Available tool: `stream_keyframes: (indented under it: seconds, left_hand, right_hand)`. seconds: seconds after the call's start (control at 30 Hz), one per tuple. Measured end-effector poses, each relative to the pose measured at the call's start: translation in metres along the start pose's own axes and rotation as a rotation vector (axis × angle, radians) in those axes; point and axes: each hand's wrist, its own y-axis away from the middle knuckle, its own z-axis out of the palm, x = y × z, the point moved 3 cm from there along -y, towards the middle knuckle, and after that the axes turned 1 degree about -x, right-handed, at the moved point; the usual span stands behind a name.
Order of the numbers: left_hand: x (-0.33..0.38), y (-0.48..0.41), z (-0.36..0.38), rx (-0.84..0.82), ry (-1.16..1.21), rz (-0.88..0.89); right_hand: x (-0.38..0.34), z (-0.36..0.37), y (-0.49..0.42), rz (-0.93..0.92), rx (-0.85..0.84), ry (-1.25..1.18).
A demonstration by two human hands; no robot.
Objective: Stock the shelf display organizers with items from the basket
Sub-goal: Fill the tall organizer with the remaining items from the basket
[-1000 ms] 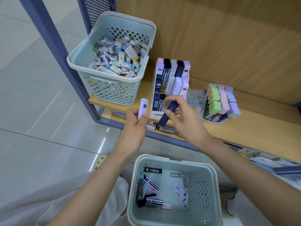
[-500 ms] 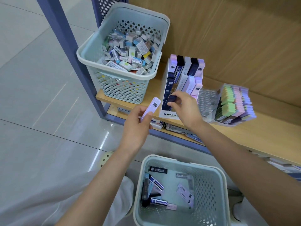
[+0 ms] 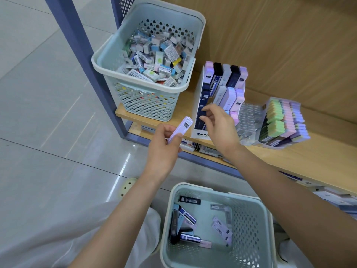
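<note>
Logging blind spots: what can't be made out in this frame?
Head view:
Whether the right hand pinches the dark blue case or only touches it: fingers cover it.
Print on the lilac case in the left hand: too small.
Most of the boxes below: hidden by the wooden shelf.
The floor basket's near rim: cut off by the bottom edge.

The wooden shelf bears the white display organizer. A full pale-green basket stands to the left of that organizer. Just to its right are a clear tray and a pastel-filled clear organizer. In front of it and lower, a second basket sits on the tiled floor.
</note>
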Motion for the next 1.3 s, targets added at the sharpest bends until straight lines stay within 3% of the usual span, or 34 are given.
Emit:
stream_keyframes:
  seconds: [0.3, 0.5, 0.67, 0.73, 0.83, 0.9, 1.03, 1.3]
  left_hand:
    - [-0.002, -0.001, 0.000, 0.006, 0.002, -0.015]
    - [-0.002, -0.002, 0.001, -0.016, -0.019, -0.015]
    - [-0.003, -0.001, 0.003, -0.028, -0.029, -0.001]
    - [-0.003, -0.001, 0.004, -0.037, -0.035, 0.007]
    - [-0.001, 0.000, 0.003, -0.067, -0.101, 0.075]
    - [0.003, 0.003, 0.003, -0.102, -0.196, 0.136]
    - [0.012, 0.013, 0.013, -0.141, -0.261, 0.194]
    - [0.044, 0.039, 0.047, -0.207, -0.256, 0.457]
  right_hand:
    - [0.006, -0.003, 0.000, 0.032, 0.003, -0.012]
    - [0.005, -0.002, 0.001, -0.090, -0.073, 0.223]
    - [-0.001, -0.005, 0.006, -0.264, 0.014, 0.350]
    - [-0.001, -0.007, 0.010, -0.262, 0.007, 0.297]
    - [-0.004, -0.022, 0.026, -0.126, -0.037, 0.008]
    - [-0.012, -0.033, 0.042, -0.133, -0.121, -0.127]
    - [-0.024, -0.044, 0.077, -0.161, -0.289, -0.172]
    - [-0.037, -0.073, 0.099, -0.030, -0.231, -0.397]
